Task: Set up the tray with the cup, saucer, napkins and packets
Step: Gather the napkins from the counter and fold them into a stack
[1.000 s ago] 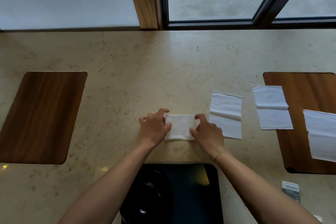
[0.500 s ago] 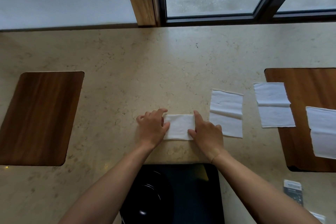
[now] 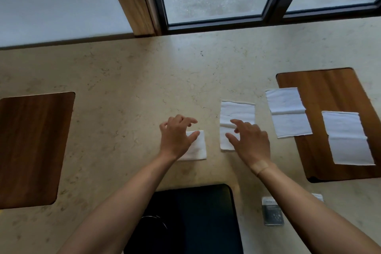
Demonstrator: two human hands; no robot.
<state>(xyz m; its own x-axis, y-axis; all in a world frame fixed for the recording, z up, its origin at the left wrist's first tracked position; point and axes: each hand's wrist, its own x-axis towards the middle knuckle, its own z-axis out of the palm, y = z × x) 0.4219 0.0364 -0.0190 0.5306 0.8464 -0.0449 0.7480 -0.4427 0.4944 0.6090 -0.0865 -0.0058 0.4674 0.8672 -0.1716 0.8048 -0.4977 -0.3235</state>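
Note:
A small folded white napkin (image 3: 198, 148) lies on the stone counter in front of me. My left hand (image 3: 176, 138) hovers over its left part with loosely spread fingers, holding nothing. My right hand (image 3: 250, 140) reaches over the lower part of a longer unfolded napkin (image 3: 237, 111), fingers spread; I cannot tell whether it touches. Two more unfolded napkins (image 3: 287, 112) (image 3: 346, 136) lie further right. The black tray (image 3: 198, 218) sits at the near edge between my forearms, with a dark round dish (image 3: 152, 220) partly hidden by my left arm. A grey packet (image 3: 272, 213) lies right of the tray.
A wooden inlay (image 3: 31, 146) is set in the counter at the left, another (image 3: 334, 97) at the right under two napkins. A white scrap (image 3: 318, 197) shows beside my right forearm. A window frame (image 3: 160, 6) runs along the back edge.
Both hands have let go of the folded napkin. My right hand has moved right over the nearest unfolded napkin; my left hand has lifted and stays above the folded one.

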